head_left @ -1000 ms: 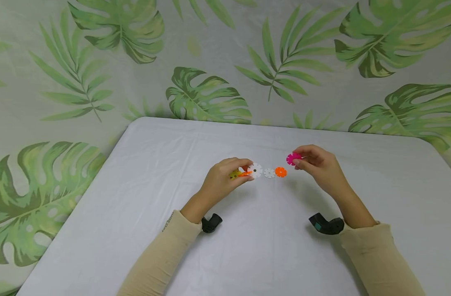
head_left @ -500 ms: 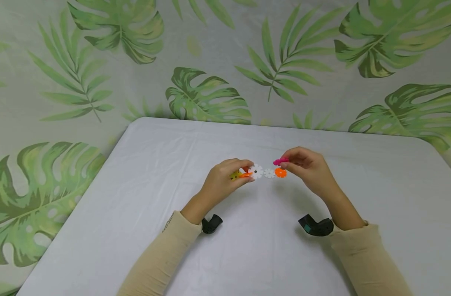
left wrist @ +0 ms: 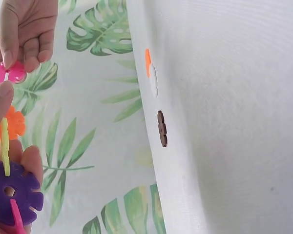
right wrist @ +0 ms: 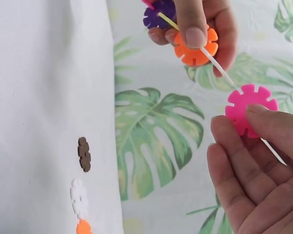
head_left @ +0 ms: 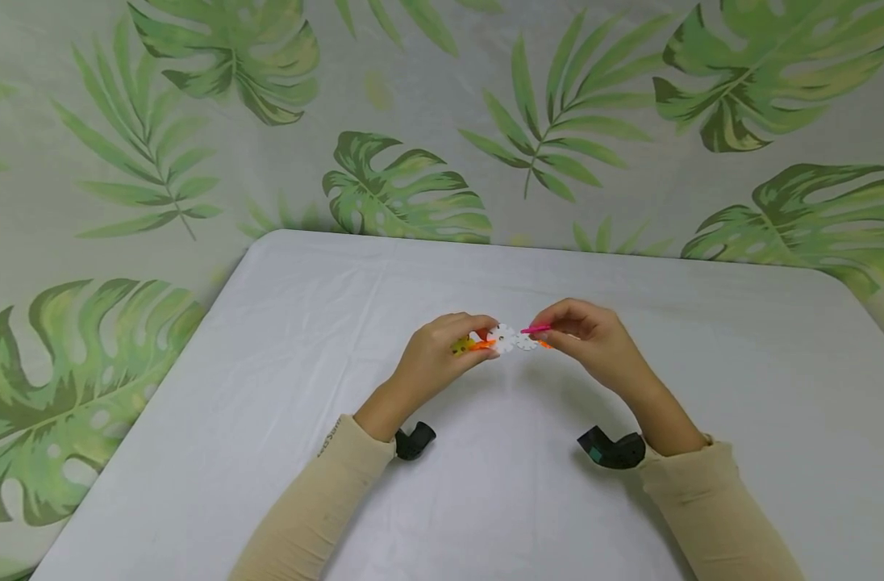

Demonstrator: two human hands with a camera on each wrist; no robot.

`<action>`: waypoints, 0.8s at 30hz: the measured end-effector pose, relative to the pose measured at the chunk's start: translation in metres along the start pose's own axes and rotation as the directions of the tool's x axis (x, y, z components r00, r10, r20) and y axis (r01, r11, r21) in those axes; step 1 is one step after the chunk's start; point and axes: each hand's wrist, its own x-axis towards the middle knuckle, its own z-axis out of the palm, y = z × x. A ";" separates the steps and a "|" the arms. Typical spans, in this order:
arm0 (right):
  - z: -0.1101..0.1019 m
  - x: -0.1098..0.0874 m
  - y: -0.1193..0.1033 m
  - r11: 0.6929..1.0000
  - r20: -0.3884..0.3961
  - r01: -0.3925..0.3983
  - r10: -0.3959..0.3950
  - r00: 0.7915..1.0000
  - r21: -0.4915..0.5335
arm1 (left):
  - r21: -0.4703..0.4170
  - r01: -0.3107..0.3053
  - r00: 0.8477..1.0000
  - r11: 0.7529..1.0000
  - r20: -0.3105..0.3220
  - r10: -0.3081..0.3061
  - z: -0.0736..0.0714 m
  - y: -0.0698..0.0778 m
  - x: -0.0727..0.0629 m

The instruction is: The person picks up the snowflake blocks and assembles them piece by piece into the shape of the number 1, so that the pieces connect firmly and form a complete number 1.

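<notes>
In my left hand point(head_left: 442, 347) I grip a joined chain of notched snowflake discs. It has a purple disc point(left wrist: 14, 190) with a pink one point(left wrist: 17, 218) in it, then yellow point(left wrist: 5, 151), orange point(right wrist: 195, 52) and white point(right wrist: 219, 67) discs. My left thumb presses over the orange disc where the white one slots in. My right hand point(head_left: 590, 335) pinches a separate pink disc point(right wrist: 250, 108) between thumb and fingers. Its notched rim is right at the free edge of the white disc, and the two stand at an angle to each other.
Loose on the white-covered table point(head_left: 442, 484) lie a brown disc point(right wrist: 84, 154), a white disc point(right wrist: 79, 197) and an orange disc point(right wrist: 84, 227), beneath the hands. A leaf-patterned cloth point(head_left: 413, 121) hangs behind the table.
My right hand has moved left and slightly nearer, bringing the pink disc to the chain's white end. The pink disc has turned from face-on to edge-on. The left hand stays almost still.
</notes>
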 end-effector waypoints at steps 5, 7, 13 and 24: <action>0.005 0.000 0.002 0.999 0.007 0.015 -0.015 1.000 -0.035 | 0.002 -0.009 1.000 1.000 -0.004 0.009 0.001 0.001 0.000; 0.006 0.000 0.000 0.999 0.010 0.012 -0.012 1.000 -0.042 | 0.008 -0.011 1.000 1.000 -0.002 0.011 0.001 0.001 0.000; 0.011 -0.001 -0.021 0.996 0.010 0.047 -0.046 0.999 -0.072 | 0.013 -0.016 1.000 1.000 0.002 0.016 0.001 0.003 -0.001; 0.009 -0.001 -0.008 0.987 -0.020 0.149 -0.150 0.988 -0.059 | 0.030 -0.054 0.999 0.998 -0.007 0.054 0.001 0.005 0.000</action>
